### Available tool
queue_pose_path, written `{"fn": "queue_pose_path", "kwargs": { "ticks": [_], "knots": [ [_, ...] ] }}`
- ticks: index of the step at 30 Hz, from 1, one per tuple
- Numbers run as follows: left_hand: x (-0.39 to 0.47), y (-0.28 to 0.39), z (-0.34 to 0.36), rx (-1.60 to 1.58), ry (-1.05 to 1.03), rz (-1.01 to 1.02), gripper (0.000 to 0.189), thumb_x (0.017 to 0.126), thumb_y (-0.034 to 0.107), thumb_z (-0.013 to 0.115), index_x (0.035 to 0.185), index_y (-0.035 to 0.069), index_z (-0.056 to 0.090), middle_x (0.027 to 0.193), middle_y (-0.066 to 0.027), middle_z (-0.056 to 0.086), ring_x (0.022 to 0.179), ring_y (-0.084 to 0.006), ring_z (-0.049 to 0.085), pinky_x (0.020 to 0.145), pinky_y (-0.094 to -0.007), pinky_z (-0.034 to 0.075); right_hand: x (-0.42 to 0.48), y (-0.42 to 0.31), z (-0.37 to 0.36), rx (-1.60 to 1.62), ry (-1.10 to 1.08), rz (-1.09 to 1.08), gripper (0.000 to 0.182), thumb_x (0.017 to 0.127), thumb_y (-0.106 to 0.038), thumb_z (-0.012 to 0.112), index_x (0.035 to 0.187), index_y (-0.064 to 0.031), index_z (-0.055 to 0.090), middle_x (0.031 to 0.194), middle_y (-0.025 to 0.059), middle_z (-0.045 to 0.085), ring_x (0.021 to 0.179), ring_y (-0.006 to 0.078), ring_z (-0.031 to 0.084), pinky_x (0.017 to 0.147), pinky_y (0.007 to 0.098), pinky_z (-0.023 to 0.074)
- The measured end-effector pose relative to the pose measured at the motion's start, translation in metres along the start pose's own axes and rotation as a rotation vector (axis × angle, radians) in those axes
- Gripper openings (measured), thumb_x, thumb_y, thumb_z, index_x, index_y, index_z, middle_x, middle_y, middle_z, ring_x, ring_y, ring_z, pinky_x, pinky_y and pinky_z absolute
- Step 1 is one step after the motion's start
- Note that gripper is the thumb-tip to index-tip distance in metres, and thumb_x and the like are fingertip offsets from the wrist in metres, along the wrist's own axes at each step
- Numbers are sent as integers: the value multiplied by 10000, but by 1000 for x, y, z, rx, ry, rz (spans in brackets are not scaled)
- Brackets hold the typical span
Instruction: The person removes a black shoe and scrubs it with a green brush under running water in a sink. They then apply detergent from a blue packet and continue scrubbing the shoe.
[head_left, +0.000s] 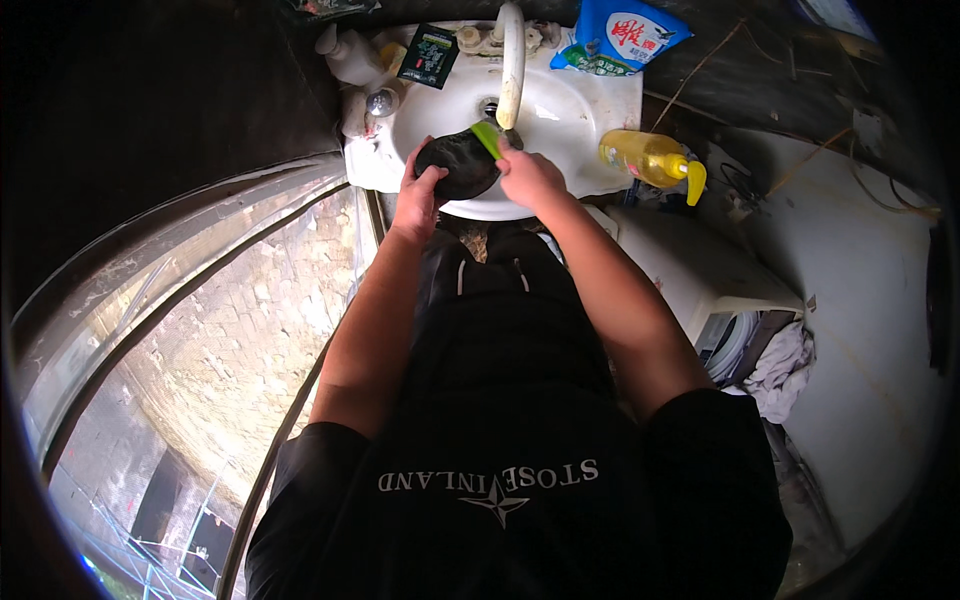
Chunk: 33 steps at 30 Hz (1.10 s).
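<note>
My left hand (417, 196) grips the left end of a black, rounded object (456, 166), thumb on top. Its exact kind I cannot tell; it may be a shoe. In my right hand (532, 177) is a bright green tool (486, 139), probably a scrubbing brush, against the object's upper right edge. My fingers hide part of the tool. Both hands are over the front of a white washbasin (577, 142). A curved white faucet (511, 67) reaches down over the bowl, its tip just above the tool.
A yellow pump bottle (645, 159) lies on the basin's right rim. Behind it sits a blue detergent bag (619, 37). A dark sachet (429, 57) and a white pump bottle (349, 57) are at the back left. A washing machine (675, 255) stands to the right, with cloth (780, 367) beside it.
</note>
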<state>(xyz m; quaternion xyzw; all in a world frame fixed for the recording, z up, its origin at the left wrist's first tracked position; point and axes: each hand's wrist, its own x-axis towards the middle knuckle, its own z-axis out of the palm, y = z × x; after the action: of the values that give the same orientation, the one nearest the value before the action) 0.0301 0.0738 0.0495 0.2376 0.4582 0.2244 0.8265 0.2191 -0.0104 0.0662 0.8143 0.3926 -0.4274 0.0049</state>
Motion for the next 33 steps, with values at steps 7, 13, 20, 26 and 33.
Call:
{"fn": "queue_pose_path", "kwargs": {
  "ticks": [7, 13, 20, 26, 33],
  "knots": [
    [0, -17, -31, 50, 30, 0, 651, 856, 0, 528, 1493, 123, 466, 1349, -120, 576, 1211, -287, 598, 1029, -436, 536, 25, 21, 8, -74, 13, 32, 617, 938, -216, 553, 1539, -268, 419, 1167, 60, 732, 1096, 288, 684, 918, 432, 553],
    [-2, -21, -33, 80, 40, 18, 646, 859, -9, 535, 1490, 118, 472, 1348, -116, 584, 1215, -267, 592, 1035, -419, 525, 44, 33, 11, -158, -44, -82, 621, 937, -235, 556, 1541, -251, 412, 1168, 35, 732, 1064, 285, 697, 873, 435, 563],
    [3, -28, -43, 144, 8, 88, 635, 871, -6, 553, 1492, 95, 466, 1348, -120, 585, 1212, -259, 589, 1049, -384, 504, 37, 8, 13, -161, -45, -163, 541, 917, -214, 575, 1455, -257, 531, 1149, 98, 729, 1042, 326, 697, 891, 462, 556],
    [6, -25, -40, 190, 41, 59, 618, 874, -13, 559, 1478, 90, 482, 1338, -119, 592, 1196, -253, 595, 1057, -380, 495, 59, 24, 20, -227, -12, -40, 566, 924, -233, 561, 1484, -185, 498, 1166, 115, 727, 1078, 304, 698, 877, 460, 566],
    [4, -27, -36, 136, 54, 55, 594, 852, -18, 590, 1437, 50, 514, 1287, -100, 627, 1166, -225, 597, 1071, -345, 457, 58, 40, 12, -221, -15, 6, 582, 940, -228, 560, 1508, -146, 463, 1154, 132, 726, 1056, 323, 703, 870, 463, 570]
  ]
}}
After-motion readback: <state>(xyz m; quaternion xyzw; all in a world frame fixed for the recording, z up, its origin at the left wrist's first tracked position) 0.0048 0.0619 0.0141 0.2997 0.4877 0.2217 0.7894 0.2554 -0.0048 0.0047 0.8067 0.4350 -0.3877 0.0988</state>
